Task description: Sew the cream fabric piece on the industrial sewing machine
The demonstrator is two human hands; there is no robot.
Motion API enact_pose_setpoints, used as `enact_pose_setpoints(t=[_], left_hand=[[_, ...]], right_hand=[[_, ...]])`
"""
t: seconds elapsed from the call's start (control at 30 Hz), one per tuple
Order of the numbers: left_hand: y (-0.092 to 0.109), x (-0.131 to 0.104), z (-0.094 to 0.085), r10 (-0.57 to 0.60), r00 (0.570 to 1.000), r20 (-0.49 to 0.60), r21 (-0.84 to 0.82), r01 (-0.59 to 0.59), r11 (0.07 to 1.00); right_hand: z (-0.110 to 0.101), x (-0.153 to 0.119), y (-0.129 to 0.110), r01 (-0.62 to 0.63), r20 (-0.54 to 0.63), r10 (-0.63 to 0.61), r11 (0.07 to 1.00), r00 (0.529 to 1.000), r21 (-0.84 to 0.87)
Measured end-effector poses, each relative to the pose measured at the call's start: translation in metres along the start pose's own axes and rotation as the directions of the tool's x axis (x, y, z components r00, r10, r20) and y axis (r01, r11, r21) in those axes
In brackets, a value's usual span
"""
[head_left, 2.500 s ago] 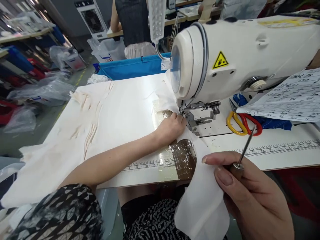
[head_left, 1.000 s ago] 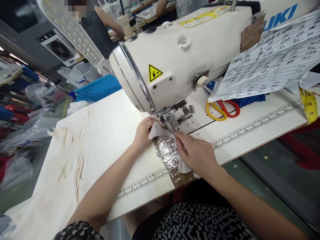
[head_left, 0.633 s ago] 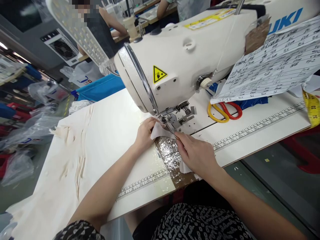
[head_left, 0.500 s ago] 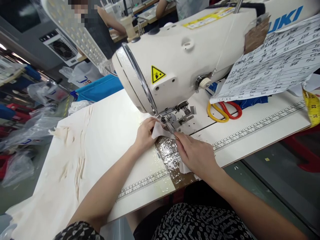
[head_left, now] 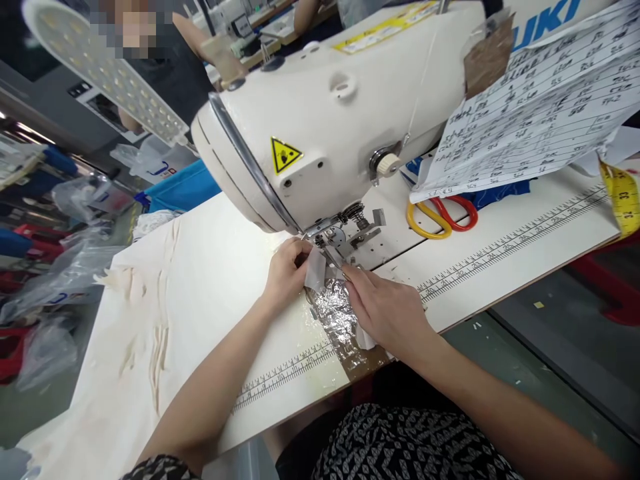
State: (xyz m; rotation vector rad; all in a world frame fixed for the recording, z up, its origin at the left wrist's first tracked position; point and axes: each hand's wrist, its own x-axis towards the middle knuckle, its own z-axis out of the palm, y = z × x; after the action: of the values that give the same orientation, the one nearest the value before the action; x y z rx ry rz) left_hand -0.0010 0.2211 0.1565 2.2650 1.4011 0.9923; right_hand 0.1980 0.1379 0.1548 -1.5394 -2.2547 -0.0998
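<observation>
White fabric piece (head_left: pixel 316 270): one; left hand (head_left: pixel 286 272) pinching it; right hand (head_left: pixel 385 310) gripping it; sewing machine (head_left: pixel 340 127): one

— What sort of place is this?

— A garment factory floor. Just beyond the left hand (head_left: pixel 286 272) and right hand (head_left: pixel 385 308) stands an industrial sewing machine (head_left: pixel 350 120) with an LED lamp (head_left: pixel 100 73) up to the left.

— Anything else?

— Rulers (head_left: pixel 505 250) printed on the table (head_left: pixel 210 267), scissors (head_left: pixel 440 215) and a tally sheet (head_left: pixel 530 113) further right, bagged goods (head_left: pixel 75 260) far left, and another person (head_left: pixel 165 60) working beyond the machine.
</observation>
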Motion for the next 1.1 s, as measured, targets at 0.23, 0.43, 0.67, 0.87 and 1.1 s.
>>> enact_pose_setpoints(t=[0.23, 0.43, 0.67, 0.87, 1.1], left_hand=[[-0.001, -0.002, 0.0, 0.177, 0.982, -0.068, 0.088, -0.17, 0.981], [0.009, -0.001, -0.005, 0.499, 0.866, 0.033, 0.409, -0.467, 0.784], [0.023, -0.008, -0.016, 0.381, 0.894, 0.236, 0.348, -0.444, 0.826], [0.034, -0.016, -0.009, 0.308, 0.903, 0.301, 0.48, -0.422, 0.769], [0.048, -0.029, 0.009, 0.174, 0.958, 0.226, 0.571, -0.275, 0.773]], right_hand=[[-0.002, 0.002, -0.003, -0.025, 0.021, 0.025, 1.0, 0.999, 0.003], [-0.003, 0.006, -0.006, -0.012, -0.026, 0.011, 1.0, 1.0, -0.029], [-0.033, -0.027, -0.004, -0.105, 0.051, 0.094, 0.956, 0.994, 0.275], [-0.059, -0.089, 0.004, -0.111, 0.203, -0.04, 0.728, 0.978, 0.676], [-0.056, -0.114, 0.019, -0.223, 0.258, 0.058, 0.704, 0.964, 0.674]])
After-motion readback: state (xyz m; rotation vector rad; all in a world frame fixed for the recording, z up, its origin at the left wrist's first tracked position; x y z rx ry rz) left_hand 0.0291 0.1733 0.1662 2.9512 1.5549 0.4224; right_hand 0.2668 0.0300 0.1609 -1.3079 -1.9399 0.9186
